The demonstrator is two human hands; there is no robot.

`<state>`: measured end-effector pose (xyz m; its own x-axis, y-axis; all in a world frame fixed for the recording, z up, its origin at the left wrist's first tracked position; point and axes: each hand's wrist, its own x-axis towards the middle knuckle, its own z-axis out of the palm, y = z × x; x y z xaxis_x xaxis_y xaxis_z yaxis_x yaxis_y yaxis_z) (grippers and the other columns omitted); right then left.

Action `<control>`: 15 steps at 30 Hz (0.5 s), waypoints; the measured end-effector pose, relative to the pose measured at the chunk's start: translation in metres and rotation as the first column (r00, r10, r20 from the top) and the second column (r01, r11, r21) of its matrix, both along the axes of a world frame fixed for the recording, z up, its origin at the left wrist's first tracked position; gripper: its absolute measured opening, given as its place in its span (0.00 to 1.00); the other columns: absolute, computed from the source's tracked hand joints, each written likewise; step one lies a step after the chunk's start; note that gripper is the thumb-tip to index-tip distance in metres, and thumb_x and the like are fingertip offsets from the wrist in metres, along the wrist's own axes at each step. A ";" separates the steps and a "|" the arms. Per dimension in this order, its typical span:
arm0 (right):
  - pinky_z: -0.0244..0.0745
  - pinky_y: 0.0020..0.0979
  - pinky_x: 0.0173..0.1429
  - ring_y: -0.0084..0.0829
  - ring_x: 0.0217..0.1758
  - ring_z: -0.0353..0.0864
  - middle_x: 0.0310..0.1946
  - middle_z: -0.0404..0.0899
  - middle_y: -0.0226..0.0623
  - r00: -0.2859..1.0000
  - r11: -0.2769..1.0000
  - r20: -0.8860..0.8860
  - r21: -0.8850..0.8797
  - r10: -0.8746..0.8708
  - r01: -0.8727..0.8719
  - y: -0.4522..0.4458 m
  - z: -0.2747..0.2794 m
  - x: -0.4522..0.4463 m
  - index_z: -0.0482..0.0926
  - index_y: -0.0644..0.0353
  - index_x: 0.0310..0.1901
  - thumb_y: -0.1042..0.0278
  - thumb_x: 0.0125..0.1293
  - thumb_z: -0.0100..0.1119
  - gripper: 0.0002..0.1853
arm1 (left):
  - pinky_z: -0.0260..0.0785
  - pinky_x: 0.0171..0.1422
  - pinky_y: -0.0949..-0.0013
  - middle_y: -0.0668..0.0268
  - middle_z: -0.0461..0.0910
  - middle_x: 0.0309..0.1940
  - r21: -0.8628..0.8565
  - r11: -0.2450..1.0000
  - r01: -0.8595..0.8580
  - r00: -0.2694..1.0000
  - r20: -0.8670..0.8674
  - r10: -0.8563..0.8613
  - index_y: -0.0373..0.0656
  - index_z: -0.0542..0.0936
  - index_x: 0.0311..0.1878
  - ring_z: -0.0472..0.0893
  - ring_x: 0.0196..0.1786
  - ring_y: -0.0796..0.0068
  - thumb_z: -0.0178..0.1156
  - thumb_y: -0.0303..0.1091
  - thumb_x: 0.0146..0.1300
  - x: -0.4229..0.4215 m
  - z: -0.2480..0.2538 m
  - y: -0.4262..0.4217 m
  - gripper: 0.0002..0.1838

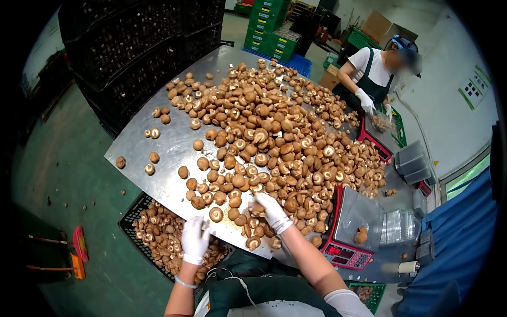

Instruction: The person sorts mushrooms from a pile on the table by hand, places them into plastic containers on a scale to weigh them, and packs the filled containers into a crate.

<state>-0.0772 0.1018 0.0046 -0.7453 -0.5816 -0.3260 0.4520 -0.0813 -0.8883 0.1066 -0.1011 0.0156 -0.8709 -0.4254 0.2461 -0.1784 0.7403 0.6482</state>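
My right hand (271, 212), in a white glove, reaches into the near edge of the pile, with its fingers closed around a brown mushroom (257, 210). My left hand (195, 239), also gloved, hovers at the table's near edge, above a black crate (127, 222) filled with mushrooms. Its fingers are loosely bent and apart, and no object shows between them. A large heap of brown shiitake mushrooms (285, 137) covers much of the metal table (142, 182), with loose ones scattered to the left.
To the right is a red scale (346, 255) bearing a clear tray (359, 216) with mushrooms. Stacked plastic trays (398, 227) stand beyond it. Across the table a co-worker (369, 79) handles a tray at another scale (369, 138). Black crates (137, 47) rise at the left.
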 end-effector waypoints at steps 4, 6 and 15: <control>0.73 0.35 0.52 0.42 0.47 0.79 0.49 0.75 0.43 0.518 0.785 -0.800 0.517 0.302 0.341 -0.053 0.028 -0.015 0.74 0.58 0.54 0.63 0.61 0.57 0.19 | 0.67 0.56 0.59 0.58 0.73 0.52 -0.095 0.989 0.112 0.989 0.106 -0.101 0.43 0.73 0.57 0.73 0.51 0.55 0.65 0.35 0.50 -0.032 -0.016 0.013 0.28; 0.75 0.42 0.46 0.46 0.42 0.80 0.51 0.71 0.43 0.496 0.579 -0.668 0.738 0.556 0.345 -0.069 0.011 -0.026 0.67 0.50 0.61 0.59 0.59 0.59 0.27 | 0.67 0.57 0.59 0.57 0.72 0.53 -0.077 0.987 0.143 0.979 0.157 -0.130 0.44 0.73 0.58 0.73 0.52 0.55 0.65 0.35 0.50 -0.041 -0.030 0.013 0.29; 0.73 0.30 0.56 0.31 0.54 0.77 0.54 0.77 0.40 0.927 0.909 -0.329 0.416 0.180 -0.029 -0.059 0.013 -0.062 0.71 0.59 0.60 0.61 0.64 0.57 0.23 | 0.74 0.53 0.66 0.58 0.74 0.55 0.992 -0.128 0.019 0.998 -0.027 -0.055 0.39 0.62 0.66 0.79 0.52 0.60 0.45 0.34 0.72 -0.048 -0.030 -0.012 0.21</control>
<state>-0.1388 0.0427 0.0177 -0.7960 -0.5399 -0.2737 0.0896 0.3421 -0.9354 0.0590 -0.1135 -0.0147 -0.8919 -0.1411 -0.4298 -0.2014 -0.7269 0.6566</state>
